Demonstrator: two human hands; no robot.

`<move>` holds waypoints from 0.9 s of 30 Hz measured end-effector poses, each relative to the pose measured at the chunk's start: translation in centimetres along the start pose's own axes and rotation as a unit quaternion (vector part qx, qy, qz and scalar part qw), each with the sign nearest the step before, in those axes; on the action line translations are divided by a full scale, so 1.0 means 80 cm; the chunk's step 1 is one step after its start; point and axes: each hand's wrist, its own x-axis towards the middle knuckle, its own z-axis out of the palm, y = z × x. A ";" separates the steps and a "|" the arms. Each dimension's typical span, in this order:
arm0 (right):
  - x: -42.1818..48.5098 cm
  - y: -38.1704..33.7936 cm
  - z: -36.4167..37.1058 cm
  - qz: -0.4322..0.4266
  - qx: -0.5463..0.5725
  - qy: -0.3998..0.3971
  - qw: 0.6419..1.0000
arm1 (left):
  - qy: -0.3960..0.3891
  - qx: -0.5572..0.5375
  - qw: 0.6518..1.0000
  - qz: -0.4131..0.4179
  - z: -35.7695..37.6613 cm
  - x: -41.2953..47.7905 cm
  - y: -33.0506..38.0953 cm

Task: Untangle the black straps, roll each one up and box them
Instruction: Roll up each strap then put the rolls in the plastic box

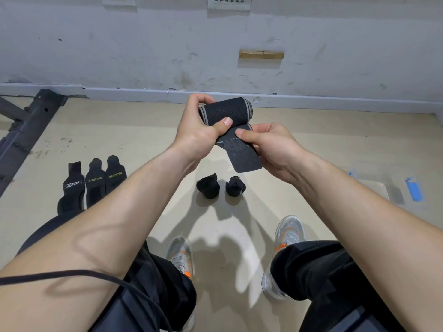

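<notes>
Head view is showing the fingers first: the left hand [199, 130] is curling closed around a nearly finished roll of wide black elastic strap with grey edge stripes [225, 110], its thumb [224, 123] pressing the front of the roll while the other fingers are wrapping over the top. Just below the roll, the right hand [271, 149] is pinching the strap's loose rough-textured black tail end [242, 156] between thumb and fingers, holding it taut and hanging down. Both hands are holding the strap in the air above the pale beige floor [143, 140]. Below the roll, two small finished black strap rolls [208, 186] are sitting side by side on the floor between the person's grey and orange sneakers [179, 255]. Well left of the roll, three flat black wrist wraps with printed logos [96, 183] are lying in a row. Right of the roll, a clear plastic box with blue clips [383, 185] is waiting, apparently empty. Judging by this, the rolling step is nearly done on this strap; the next move likely calls for wrapping the tail round and pressing it down so the roll is staying shut.
</notes>
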 end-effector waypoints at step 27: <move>-0.022 -0.004 0.003 -0.119 -0.197 -0.058 0.972 | 0.062 -0.231 0.959 -0.153 -0.021 0.010 0.018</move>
